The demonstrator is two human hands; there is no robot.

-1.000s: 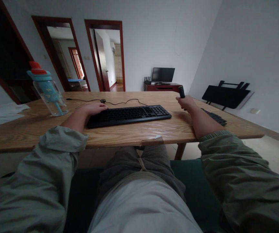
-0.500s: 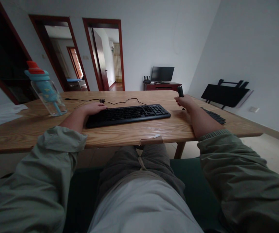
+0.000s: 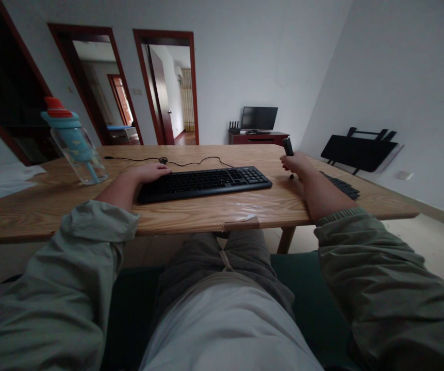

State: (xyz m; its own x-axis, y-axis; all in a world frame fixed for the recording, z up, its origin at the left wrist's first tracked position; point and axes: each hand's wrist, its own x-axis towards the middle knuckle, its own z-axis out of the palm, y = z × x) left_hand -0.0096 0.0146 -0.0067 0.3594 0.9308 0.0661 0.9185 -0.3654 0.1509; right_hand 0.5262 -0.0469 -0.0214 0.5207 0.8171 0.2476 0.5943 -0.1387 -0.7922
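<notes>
A black keyboard (image 3: 206,183) lies on the wooden table in front of me, its cable (image 3: 194,164) trailing off behind it to the left. My left hand (image 3: 152,172) is on the keyboard's left end, fingers bent over its back corner. Right of the keyboard, my right hand (image 3: 293,162) is closed around an upright black stick-like handle (image 3: 288,147). A small dark tip shows under that fist, close to the tabletop; the tool's exact kind cannot be made out. Beside my right forearm lies a flat black piece with ridged parts (image 3: 341,185), partly hidden by the arm.
On the left of the table (image 3: 191,214) stand a clear bottle with a blue and red lid (image 3: 77,141) and some white paper (image 3: 5,180). The table's front edge is near my lap. A black folded table (image 3: 359,152) leans at the right wall.
The handle in my right hand has shifted very slightly, and the small tip under the fist sits a little lower. My left hand stays on the keyboard.
</notes>
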